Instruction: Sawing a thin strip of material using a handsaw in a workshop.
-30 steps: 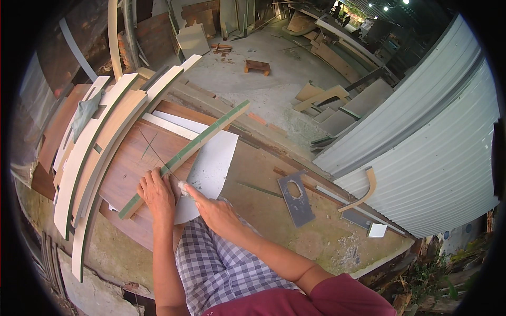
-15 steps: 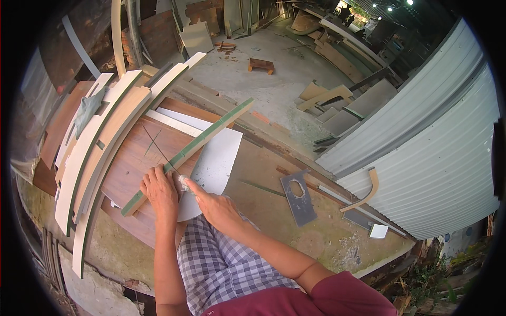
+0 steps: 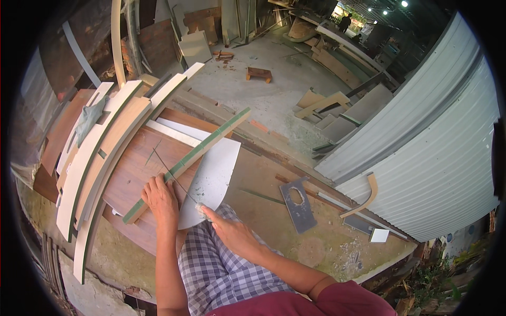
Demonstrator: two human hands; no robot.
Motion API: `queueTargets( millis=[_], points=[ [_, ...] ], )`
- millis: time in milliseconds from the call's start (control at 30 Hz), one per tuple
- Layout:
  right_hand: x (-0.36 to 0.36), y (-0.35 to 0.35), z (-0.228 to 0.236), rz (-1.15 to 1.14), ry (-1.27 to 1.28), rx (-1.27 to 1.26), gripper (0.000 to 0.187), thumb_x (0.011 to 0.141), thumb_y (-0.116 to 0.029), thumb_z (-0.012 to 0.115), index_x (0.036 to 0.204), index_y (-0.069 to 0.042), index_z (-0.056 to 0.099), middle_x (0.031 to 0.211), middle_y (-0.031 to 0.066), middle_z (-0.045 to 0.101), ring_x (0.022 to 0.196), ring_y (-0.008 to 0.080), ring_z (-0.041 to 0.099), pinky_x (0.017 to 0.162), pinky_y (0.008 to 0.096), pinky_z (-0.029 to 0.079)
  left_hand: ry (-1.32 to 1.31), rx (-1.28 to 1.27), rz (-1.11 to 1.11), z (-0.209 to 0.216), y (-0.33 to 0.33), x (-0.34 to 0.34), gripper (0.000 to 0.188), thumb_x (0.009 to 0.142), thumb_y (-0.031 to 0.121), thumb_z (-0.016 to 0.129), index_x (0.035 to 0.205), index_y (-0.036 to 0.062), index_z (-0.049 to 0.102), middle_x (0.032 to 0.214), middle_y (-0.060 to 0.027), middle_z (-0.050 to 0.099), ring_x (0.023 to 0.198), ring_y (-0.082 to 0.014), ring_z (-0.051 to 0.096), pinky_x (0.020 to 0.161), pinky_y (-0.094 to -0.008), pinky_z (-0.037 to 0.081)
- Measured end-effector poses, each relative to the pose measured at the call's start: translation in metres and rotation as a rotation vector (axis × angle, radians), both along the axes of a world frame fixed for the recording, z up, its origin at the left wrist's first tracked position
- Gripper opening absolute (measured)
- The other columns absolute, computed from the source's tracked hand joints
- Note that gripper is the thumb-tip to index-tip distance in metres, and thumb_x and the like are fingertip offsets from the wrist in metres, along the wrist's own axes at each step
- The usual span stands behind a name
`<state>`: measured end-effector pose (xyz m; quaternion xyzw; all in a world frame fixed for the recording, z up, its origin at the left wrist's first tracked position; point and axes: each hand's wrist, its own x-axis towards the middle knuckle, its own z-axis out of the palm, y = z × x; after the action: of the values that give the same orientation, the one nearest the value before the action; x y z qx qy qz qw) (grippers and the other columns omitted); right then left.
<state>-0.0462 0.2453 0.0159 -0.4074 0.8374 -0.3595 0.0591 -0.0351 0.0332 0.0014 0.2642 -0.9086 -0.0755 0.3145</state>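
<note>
My left hand [image 3: 161, 200] is closed over the lower part of a long wooden strip [image 3: 212, 139] with a green upper face, pressing it onto brown boards [image 3: 138, 171]. Several dark cross lines mark the green face. In my right hand [image 3: 231, 233] is the pale wrapped handle [image 3: 201, 210] of a thin, dark saw blade [image 3: 184, 188]. That blade lies slantwise across the strip, just beyond my left fingers. Its far tip reaches over the brown board. Under the strip, a white sheet [image 3: 217, 164] carries dark green crumbs.
Long slotted boards [image 3: 103, 150] are stacked at left, with a grey cloth [image 3: 90, 118] on top. Right of my knees lie a dark plate with a hole [image 3: 299, 213] and a curved wooden piece [image 3: 369, 192]. A corrugated metal sheet [image 3: 432, 158] stands at right.
My right hand has drawn the saw blade back toward my body, down and right. My left hand stays on the strip. The whole view has shifted slightly.
</note>
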Motion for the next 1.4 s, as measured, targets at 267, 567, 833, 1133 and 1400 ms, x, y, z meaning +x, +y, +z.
queueTargets(
  millis=[267, 567, 833, 1133, 1400],
  points=[
    [-0.003, 0.002, -0.015, 0.01, -0.063, -0.002, 0.061, 0.098, -0.014, 0.051, 0.153, -0.024, 0.026, 0.054, 0.0146, 0.055, 0.046, 0.0312, 0.058, 0.046, 0.0452, 0.048, 0.043, 0.028, -0.008, -0.002, 0.001, 0.005, 0.032, 0.085, 0.011, 0.062, 0.115, 0.002, 0.056, 0.108, -0.0148, 0.057, 0.102, -0.032, 0.052, 0.093, -0.0435, 0.036],
    [-0.007, 0.013, 0.016, -0.057, -0.095, 0.025, 0.058, 0.096, -0.012, 0.052, 0.15, -0.021, 0.033, 0.07, 0.0175, 0.064, 0.055, 0.0315, 0.063, 0.052, 0.0443, 0.05, 0.07, -0.027, -0.04, 0.014, 0.015, -0.01, 0.027, 0.082, 0.011, 0.066, 0.105, 0.0033, 0.055, 0.098, -0.0158, 0.055, 0.096, -0.0321, 0.052, 0.091, -0.0433, 0.035],
    [-0.001, -0.017, 0.001, 0.014, -0.065, 0.011, 0.061, 0.098, -0.014, 0.052, 0.153, -0.022, 0.027, 0.06, 0.0137, 0.058, 0.049, 0.0291, 0.058, 0.049, 0.0436, 0.049, 0.016, -0.032, 0.063, 0.005, 0.0, 0.01, 0.028, 0.083, 0.011, 0.065, 0.109, 0.0044, 0.057, 0.1, -0.0122, 0.056, 0.094, -0.0308, 0.051, 0.089, -0.0417, 0.035],
    [0.003, 0.005, 0.0, 0.007, -0.076, -0.003, 0.06, 0.098, -0.014, 0.052, 0.153, -0.021, 0.027, 0.053, 0.0105, 0.054, 0.044, 0.0245, 0.055, 0.044, 0.04, 0.047, -0.002, -0.011, 0.038, 0.007, 0.005, 0.004, 0.029, 0.084, 0.011, 0.065, 0.111, 0.0038, 0.057, 0.101, -0.0131, 0.055, 0.095, -0.0305, 0.051, 0.09, -0.0423, 0.035],
    [-0.006, -0.026, -0.002, 0.0, -0.048, 0.002, 0.061, 0.097, -0.012, 0.051, 0.153, -0.02, 0.027, 0.056, 0.0114, 0.056, 0.047, 0.0267, 0.057, 0.046, 0.0398, 0.048, -0.004, -0.01, 0.048, 0.004, 0.001, 0.011, 0.029, 0.084, 0.011, 0.064, 0.111, 0.0036, 0.057, 0.101, -0.0132, 0.055, 0.095, -0.0307, 0.051, 0.09, -0.042, 0.034]
  ],
)
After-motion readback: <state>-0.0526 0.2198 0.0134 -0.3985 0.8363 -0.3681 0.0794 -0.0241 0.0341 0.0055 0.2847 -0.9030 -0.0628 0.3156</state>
